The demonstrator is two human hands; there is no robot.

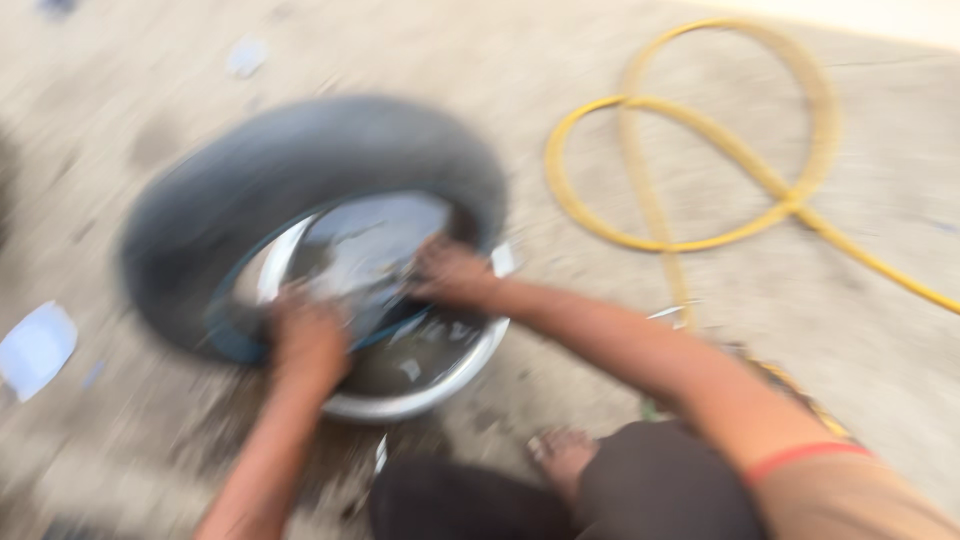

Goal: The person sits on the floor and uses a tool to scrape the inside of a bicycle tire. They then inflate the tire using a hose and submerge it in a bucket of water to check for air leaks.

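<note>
Bare concrete ground [120, 110] fills the view, dusty and stained, and everything lies directly on it, so the person squats low over the work; a bare foot [562, 455] shows at six o'clock.

Largest is the dark rubber tyre [300, 160], left of centre, lying flat with its near side riding up off the shiny metal rim [430, 395], which shows as a bright arc at the tyre's five o'clock edge. At two o'clock from the tyre a yellow hose [690, 140] lies in loose loops, well apart.

The left hand [308, 345] presses on the tyre's seven o'clock edge, apparently steadying it. The right hand [450, 272] reaches into the wheel's centre at about four o'clock. Motion blur hides the fingers of both, so I cannot tell whether they are spread or closed.

A pale scrap [38, 345] lies at nine o'clock.
</note>
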